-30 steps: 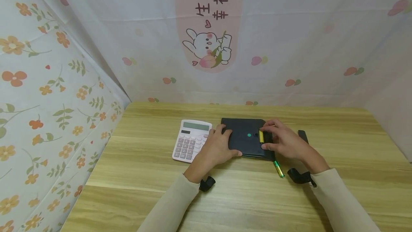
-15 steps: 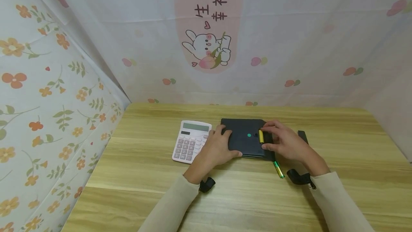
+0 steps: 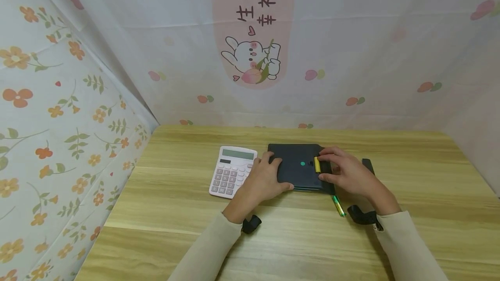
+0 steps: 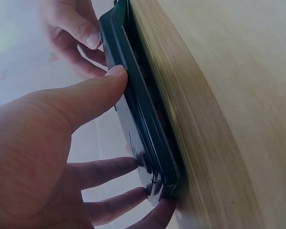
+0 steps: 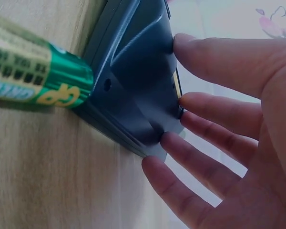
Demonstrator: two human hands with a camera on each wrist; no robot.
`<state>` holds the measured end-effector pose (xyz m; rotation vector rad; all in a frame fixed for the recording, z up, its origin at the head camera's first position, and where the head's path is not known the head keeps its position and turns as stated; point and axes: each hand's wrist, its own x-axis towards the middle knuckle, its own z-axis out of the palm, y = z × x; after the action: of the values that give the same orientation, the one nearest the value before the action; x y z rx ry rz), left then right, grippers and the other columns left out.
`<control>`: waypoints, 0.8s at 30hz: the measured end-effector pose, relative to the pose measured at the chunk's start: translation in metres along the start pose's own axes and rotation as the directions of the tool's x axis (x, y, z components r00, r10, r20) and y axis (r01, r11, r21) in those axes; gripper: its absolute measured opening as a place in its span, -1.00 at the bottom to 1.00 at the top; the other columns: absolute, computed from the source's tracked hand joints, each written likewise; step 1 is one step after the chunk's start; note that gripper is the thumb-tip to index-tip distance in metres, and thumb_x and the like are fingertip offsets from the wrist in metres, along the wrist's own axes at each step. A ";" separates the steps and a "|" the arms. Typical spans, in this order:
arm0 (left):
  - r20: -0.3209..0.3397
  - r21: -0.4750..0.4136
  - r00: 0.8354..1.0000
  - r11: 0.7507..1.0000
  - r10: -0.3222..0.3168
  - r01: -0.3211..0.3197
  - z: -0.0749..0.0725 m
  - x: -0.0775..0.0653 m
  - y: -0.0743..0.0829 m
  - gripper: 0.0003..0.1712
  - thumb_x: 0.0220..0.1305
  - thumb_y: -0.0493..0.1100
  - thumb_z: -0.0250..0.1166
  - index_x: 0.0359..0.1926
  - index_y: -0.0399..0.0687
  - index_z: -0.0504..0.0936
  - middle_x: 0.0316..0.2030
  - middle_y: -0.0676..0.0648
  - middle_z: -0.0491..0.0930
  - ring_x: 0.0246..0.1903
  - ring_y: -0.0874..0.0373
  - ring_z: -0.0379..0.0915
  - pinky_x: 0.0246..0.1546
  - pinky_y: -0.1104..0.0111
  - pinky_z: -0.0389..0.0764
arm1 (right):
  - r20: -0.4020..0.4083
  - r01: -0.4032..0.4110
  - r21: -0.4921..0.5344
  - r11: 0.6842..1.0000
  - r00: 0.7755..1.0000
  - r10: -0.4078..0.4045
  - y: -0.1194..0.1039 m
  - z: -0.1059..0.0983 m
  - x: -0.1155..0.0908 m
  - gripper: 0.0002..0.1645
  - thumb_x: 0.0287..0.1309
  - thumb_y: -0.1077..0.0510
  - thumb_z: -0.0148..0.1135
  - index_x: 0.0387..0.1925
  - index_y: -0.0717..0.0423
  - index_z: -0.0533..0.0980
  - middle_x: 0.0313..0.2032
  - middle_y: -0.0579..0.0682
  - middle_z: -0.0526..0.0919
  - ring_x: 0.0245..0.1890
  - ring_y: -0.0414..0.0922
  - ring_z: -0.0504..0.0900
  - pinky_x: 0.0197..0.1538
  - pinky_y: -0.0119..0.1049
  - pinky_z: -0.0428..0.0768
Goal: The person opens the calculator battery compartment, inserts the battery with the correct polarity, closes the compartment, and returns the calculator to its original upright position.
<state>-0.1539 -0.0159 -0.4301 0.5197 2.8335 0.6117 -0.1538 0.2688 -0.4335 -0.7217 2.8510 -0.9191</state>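
A black calculator lies back side up on the wooden table, a green dot on its back. My left hand holds its left part, thumb at the near edge and fingers spread over the top; the left wrist view shows the thumb against the casing. A yellow battery sits at the slot near the right end. With thumb and forefinger at its two ends, my right hand pinches this battery. Its other fingers rest along the casing's sloped end in the right wrist view.
A green-and-gold battery lies by the calculator's near right corner. Left of my left hand is a pinkish-white calculator, partly covered by that hand. A small black piece lies behind my right wrist. A printed curtain hangs behind the table.
My right fingers and the yellow battery shift very slightly. Both hands otherwise keep their places, and the calculators and green battery stay put.
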 end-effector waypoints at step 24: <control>0.001 0.012 1.000 1.000 -0.004 0.004 -0.001 -0.001 0.001 0.00 0.32 0.32 0.57 0.58 -0.10 0.51 0.63 -0.22 0.24 0.44 -0.25 0.35 0.35 0.03 0.57 | -0.068 0.065 -0.065 0.996 0.995 -0.069 -0.002 0.003 -0.001 -0.55 0.44 0.21 0.49 0.25 0.32 0.69 0.31 0.28 0.57 -0.04 0.12 0.78 -0.05 0.07 0.78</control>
<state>-0.1528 -0.0166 -0.4283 0.5165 2.8378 0.5945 -0.1517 0.2657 -0.4351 -0.8117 2.9455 -0.8844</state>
